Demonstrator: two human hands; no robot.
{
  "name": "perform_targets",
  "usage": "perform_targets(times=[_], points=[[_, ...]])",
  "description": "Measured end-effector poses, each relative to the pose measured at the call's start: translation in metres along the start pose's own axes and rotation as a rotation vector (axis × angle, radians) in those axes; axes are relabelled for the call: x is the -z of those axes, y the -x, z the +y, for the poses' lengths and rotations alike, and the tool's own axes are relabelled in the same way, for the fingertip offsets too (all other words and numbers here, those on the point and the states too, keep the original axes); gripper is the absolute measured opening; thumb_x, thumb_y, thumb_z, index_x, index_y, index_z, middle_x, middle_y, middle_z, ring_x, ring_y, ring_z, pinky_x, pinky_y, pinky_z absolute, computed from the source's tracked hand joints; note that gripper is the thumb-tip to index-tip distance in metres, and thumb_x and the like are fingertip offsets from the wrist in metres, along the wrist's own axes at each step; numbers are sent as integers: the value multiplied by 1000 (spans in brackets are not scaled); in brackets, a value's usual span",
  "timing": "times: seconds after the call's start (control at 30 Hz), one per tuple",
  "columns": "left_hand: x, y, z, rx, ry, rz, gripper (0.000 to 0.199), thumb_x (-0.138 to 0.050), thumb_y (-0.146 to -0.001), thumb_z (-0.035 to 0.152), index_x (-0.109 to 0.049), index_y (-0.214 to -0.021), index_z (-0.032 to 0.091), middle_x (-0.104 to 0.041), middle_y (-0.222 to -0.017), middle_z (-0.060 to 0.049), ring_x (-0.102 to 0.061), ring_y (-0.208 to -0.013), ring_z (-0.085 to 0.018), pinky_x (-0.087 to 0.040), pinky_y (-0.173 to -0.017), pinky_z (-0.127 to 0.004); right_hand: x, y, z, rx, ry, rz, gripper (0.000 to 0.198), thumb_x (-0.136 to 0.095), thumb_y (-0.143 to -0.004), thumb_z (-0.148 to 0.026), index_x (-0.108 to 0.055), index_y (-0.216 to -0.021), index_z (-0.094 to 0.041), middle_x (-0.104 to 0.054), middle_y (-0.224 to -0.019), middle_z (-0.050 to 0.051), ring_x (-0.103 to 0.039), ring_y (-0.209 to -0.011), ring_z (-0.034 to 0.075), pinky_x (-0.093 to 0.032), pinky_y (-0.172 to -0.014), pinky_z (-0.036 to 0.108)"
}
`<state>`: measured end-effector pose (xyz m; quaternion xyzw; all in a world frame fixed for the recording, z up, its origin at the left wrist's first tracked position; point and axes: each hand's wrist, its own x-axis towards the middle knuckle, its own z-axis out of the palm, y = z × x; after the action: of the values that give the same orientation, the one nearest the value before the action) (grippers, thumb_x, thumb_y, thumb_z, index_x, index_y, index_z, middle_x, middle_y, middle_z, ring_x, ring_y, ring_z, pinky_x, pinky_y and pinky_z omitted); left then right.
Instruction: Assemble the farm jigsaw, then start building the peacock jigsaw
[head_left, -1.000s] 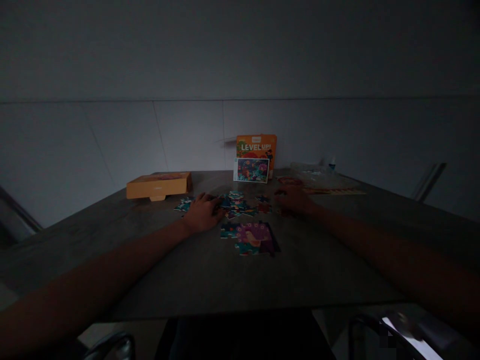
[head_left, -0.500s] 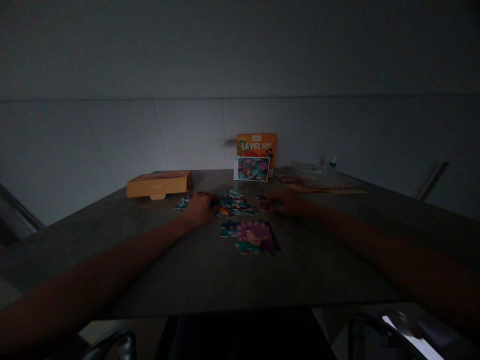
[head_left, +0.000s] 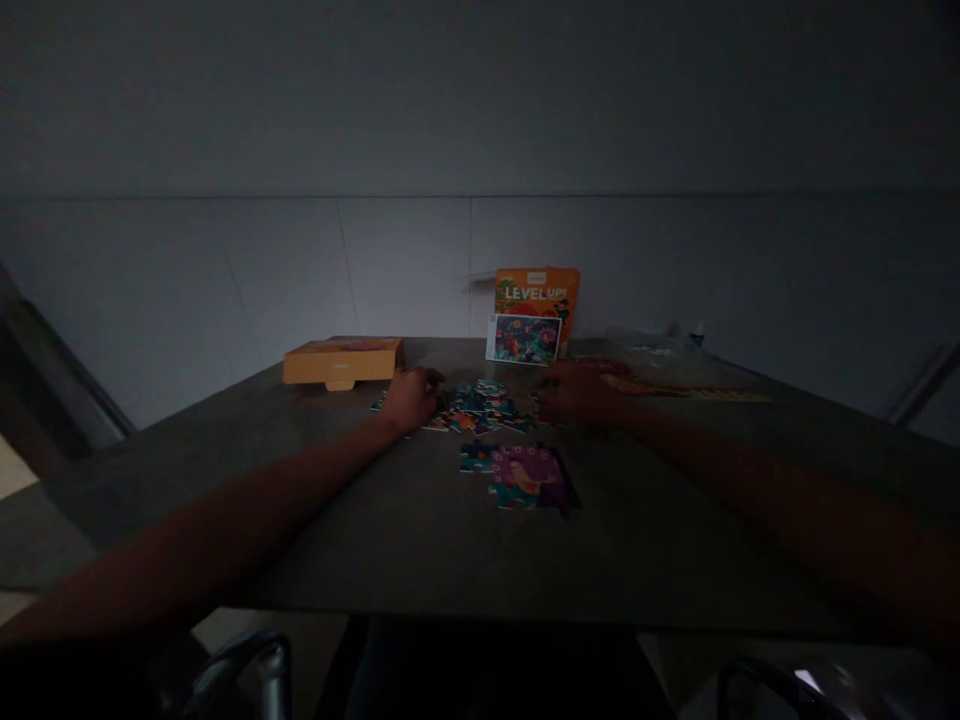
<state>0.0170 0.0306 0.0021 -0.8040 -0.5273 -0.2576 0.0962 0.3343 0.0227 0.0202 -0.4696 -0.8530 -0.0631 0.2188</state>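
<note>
So there's one small joined section (head_left: 529, 475) on the near side of the counter (head_left: 450, 570), a purple patch with a bird on it and some teal running off to its left. That's pretty much all the assembly I can see, and its outline is uneven, knobs and notches showing on the teal bits. Too dark to count how many pieces are in it.

Just beyond it is a messy pile of loose pieces (head_left: 484, 410), overlapping and clearly not fitted together. Going by the picture card (head_left: 526, 340) propped upright at the far side against the orange LEVEL UP! board (head_left: 534, 285), I'd call this early days: one corner or patch done, most of the scene left.

Left hand (head_left: 414, 397) is at the left end of the pile, fingers curled, but I can't tell whether it's pinching a piece. Right hand (head_left: 577, 392) is at the pile's right end, dark and blurry, so no clue if it's gripping anything either. Orange box (head_left: 343, 366) sits far left, clear plastic (head_left: 649, 345) far right.
</note>
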Motion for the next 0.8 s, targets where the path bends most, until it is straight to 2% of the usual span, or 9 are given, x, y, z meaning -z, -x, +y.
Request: perform_targets(times=[0.13,0.27,0.4,0.57,0.8], points=[[2,-2,-15,19,-29,-6,32,-56,-84,16,-75,-110,16,-74,-115,-10,-67,-112,-29,-49,-107,-43,-14,-37,-26,35,-53,-10,35,-69,-86,-33,-74,-117,-17,-73,-121,13,-67,-113,30,-50,-99,40],[1,0,-15,-83,-16,-83,26,-60,-88,29,-76,-105,17,-75,-112,-10,-68,-110,-27,-50,-104,-40,-40,-54,-49,85,-146,-37,51,-69,-88,-38,-64,-135,-17,-65,-136,14,-63,-123,30,-49,-105,41],[-5,1,-9,-175,20,-150,27,-55,-92,32,-77,-103,20,-77,-109,-7,-70,-103,-23,-54,-96,-33,-59,-53,-56,73,-142,-75,52,-75,-84,-41,-68,-131,-19,-71,-126,14,-67,-115,34,-52,-99,46],[-10,-1,-10,-191,51,-168,27,-54,-92,29,-77,-104,20,-77,-108,-7,-70,-102,-23,-53,-96,-34,-62,-46,-53,76,-155,-44,44,-77,-83,-38,-72,-123,-20,-74,-120,11,-67,-111,31,-50,-97,44],[-10,0,-7,-204,73,-155,25,-55,-91,26,-78,-100,19,-77,-105,-8,-70,-100,-23,-53,-95,-35,-54,-41,-58,147,-120,176,48,-82,-77,-39,-72,-119,-19,-74,-115,11,-64,-110,29,-45,-99,43]])
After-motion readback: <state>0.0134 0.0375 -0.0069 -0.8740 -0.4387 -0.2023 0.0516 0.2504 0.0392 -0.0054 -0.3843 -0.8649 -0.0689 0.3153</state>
